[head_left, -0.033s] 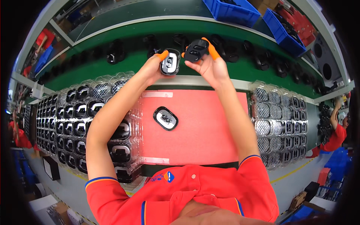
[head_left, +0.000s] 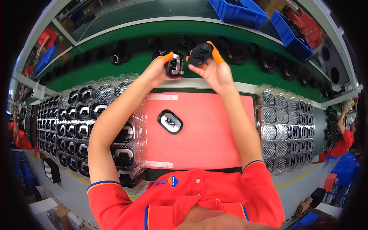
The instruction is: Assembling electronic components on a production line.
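Observation:
Over the green bench surface, my left hand [head_left: 157, 71] grips a rounded black casing [head_left: 175, 65] with a shiny silver inner face, tilted partly away. Beside it, my right hand [head_left: 219, 74] holds a matte black oval part [head_left: 200, 54] with two recesses, the thumb below and a finger along its edge. Orange covers sit on some fingertips of both hands. The two parts are close but apart. A second black casing with a silver centre [head_left: 170, 122] lies on the pink mat [head_left: 211, 130] between my forearms.
Clear plastic trays of black casings [head_left: 82, 111] stand at left, partly under my left arm. More clear trays [head_left: 281, 132] with parts are at right. Several black parts [head_left: 119, 51] line the green surface [head_left: 92, 61] behind. Blue bins [head_left: 239, 13] stand at the far edge.
The casing in my left hand has turned, so its silver face shows narrower. The oval part in my right hand has shifted slightly downward.

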A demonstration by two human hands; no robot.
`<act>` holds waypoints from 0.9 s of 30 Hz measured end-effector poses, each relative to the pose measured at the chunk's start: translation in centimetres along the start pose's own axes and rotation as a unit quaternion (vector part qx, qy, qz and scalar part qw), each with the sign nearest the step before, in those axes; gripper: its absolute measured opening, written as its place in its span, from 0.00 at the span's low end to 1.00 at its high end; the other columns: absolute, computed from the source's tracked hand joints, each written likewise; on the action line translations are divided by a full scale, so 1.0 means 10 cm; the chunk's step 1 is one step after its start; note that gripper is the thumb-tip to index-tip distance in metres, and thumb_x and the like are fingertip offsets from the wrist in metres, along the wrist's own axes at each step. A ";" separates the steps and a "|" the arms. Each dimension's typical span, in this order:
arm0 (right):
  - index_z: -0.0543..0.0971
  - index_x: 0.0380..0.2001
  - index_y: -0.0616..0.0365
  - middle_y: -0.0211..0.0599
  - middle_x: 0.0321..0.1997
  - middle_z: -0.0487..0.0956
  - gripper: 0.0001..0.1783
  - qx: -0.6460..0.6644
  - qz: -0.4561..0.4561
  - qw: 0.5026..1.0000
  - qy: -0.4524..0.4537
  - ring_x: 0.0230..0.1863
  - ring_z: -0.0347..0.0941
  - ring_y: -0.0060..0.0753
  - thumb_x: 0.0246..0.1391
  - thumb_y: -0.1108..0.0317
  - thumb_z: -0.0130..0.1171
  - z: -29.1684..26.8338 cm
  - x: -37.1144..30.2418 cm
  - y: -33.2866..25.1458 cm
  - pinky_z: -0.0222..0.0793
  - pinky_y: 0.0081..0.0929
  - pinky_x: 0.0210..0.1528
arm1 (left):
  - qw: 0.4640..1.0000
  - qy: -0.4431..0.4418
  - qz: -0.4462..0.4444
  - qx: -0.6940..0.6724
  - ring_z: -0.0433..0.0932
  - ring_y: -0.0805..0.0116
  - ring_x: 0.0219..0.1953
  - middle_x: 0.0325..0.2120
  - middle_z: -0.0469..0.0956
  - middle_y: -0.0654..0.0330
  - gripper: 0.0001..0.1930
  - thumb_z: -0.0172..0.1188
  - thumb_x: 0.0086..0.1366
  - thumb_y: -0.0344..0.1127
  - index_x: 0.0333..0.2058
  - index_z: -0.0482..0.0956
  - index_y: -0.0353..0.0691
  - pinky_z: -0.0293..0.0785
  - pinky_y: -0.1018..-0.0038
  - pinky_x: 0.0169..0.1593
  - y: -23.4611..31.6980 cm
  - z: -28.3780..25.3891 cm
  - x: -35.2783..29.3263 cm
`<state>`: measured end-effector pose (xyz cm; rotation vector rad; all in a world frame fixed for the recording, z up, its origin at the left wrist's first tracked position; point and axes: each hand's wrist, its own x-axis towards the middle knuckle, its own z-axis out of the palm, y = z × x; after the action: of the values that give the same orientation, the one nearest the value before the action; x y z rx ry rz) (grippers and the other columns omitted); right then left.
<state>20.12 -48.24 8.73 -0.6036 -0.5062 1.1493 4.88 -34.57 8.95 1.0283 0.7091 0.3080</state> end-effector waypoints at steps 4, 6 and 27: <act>0.50 0.66 0.43 0.39 0.60 0.62 0.25 -0.132 0.023 0.991 0.028 0.56 0.65 0.40 0.67 0.64 0.32 0.12 -0.15 0.23 0.71 0.45 0.51 | 0.998 0.015 0.025 0.048 0.74 0.59 0.45 0.46 0.72 0.52 0.21 0.39 0.69 0.49 0.50 0.67 0.40 0.71 0.57 0.49 -0.02 0.09 -0.03; 0.50 0.66 0.43 0.37 0.60 0.62 0.25 -0.180 0.015 0.983 0.034 0.56 0.65 0.37 0.67 0.65 0.33 0.17 -0.14 0.29 0.71 0.43 0.51 | 0.997 0.038 0.058 0.041 0.73 0.61 0.46 0.44 0.71 0.53 0.17 0.44 0.68 0.43 0.48 0.65 0.39 0.72 0.59 0.49 -0.05 0.12 -0.04; 0.61 0.61 0.49 0.35 0.52 0.70 0.21 -0.219 -0.011 0.970 0.101 0.49 0.71 0.32 0.65 0.65 0.40 0.19 -0.18 0.17 0.73 0.42 0.48 | 0.994 -0.060 0.088 0.002 0.74 0.64 0.46 0.44 0.72 0.54 0.24 0.48 0.57 0.29 0.55 0.65 0.35 0.75 0.64 0.47 -0.03 0.09 -0.14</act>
<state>17.10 -49.15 8.88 -1.0833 -0.5939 0.9446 4.43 -36.07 9.47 1.1059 0.5121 0.3935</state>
